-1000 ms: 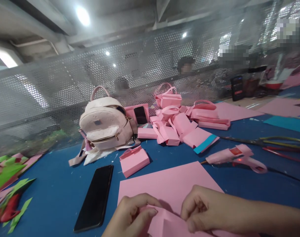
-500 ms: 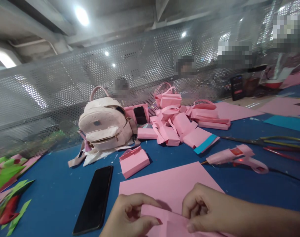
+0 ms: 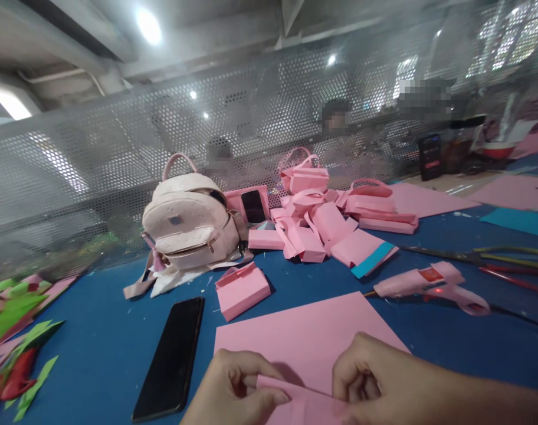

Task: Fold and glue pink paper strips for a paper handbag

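Note:
At the bottom edge, my left hand [image 3: 236, 386] and my right hand [image 3: 379, 378] both pinch a folded piece of pink paper [image 3: 302, 402], one at each end of its top crease. The folded piece lies over a larger flat pink sheet [image 3: 304, 333] on the blue table [image 3: 101, 336]. A black phone [image 3: 171, 354] lies face up just left of my left hand. A small folded pink paper bag [image 3: 242, 289] sits beyond the sheet.
A pink backpack [image 3: 189, 224] stands at the back with a pile of folded pink paper bags [image 3: 326, 218] to its right. A pink glue gun [image 3: 432, 283] lies right of the sheet. Green paper scraps [image 3: 16, 319] lie at the left. A perforated metal screen [image 3: 118, 159] borders the table, people behind it.
My hands have pressed the folded pink piece flatter and lower against the sheet. The view has shifted slightly; nothing else on the table has moved.

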Demonstrator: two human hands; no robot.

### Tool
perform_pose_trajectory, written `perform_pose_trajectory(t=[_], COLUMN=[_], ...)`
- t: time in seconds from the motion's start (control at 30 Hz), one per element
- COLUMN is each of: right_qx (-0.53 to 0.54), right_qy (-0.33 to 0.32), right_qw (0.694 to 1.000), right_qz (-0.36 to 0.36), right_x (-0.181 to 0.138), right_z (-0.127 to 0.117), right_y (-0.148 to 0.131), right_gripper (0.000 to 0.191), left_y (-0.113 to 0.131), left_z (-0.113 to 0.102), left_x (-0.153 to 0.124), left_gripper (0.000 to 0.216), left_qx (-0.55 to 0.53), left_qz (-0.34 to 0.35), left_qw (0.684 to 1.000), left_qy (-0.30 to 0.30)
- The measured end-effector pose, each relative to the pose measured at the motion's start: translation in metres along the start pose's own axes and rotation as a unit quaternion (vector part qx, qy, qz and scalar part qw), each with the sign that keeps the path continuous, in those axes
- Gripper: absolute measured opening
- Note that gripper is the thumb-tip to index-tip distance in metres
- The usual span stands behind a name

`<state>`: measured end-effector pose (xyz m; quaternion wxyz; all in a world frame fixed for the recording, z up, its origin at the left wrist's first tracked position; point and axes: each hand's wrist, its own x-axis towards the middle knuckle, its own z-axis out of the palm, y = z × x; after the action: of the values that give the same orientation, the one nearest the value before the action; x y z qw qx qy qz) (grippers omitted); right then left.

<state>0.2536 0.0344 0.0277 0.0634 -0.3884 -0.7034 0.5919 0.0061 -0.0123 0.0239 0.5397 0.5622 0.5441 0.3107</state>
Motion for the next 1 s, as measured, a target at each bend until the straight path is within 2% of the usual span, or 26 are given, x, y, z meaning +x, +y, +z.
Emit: perform_pose_trajectory(t=[0.17,0.4,0.53,0.7,0.8,0.9,1.0], right_qx=[-0.020,-0.016,-0.008,-0.003,-0.006,-0.055,-0.190], right_qy=[0.011,0.036,0.027,0.020,0.011,0.037,0.076], right_qw=[1.000,0.999,1.000,1.000,0.998,0.992,0.970], right_qz=[0.021,0.006,0.011,-0.014,-0.058,-0.110,-0.129], right_x=[-0.001,-0.001,-0.001,-0.002,-0.003,-0.008,-0.013], right_z=[0.000,0.004,0.005,0.004,0.003,0.002,0.000], right_y=[0.001,0.000,0.000,-0.001,-0.003,-0.007,-0.009], right_gripper=[0.021,0.020,0.022,0.021,0.029,0.037,0.031], left_y=[0.011,0.007,0.001,0.000,0.003,0.009,0.013], left_z=[0.009,0.013,0.010,0.007,-0.001,-0.010,-0.015], left_x=[-0.003,-0.003,0.000,0.002,0.006,0.011,0.013], left_gripper=[0.013,0.013,0.012,0.010,0.014,0.020,0.020], left_qx=[-0.016,-0.049,-0.021,0.028,0.022,0.037,0.090], left_qz=[-0.048,0.002,0.041,0.022,0.040,0.081,0.103], left_qw=[0.999,0.999,0.998,0.999,0.998,0.996,0.990], left_qy=[-0.014,-0.023,-0.036,0.009,0.033,0.024,0.029])
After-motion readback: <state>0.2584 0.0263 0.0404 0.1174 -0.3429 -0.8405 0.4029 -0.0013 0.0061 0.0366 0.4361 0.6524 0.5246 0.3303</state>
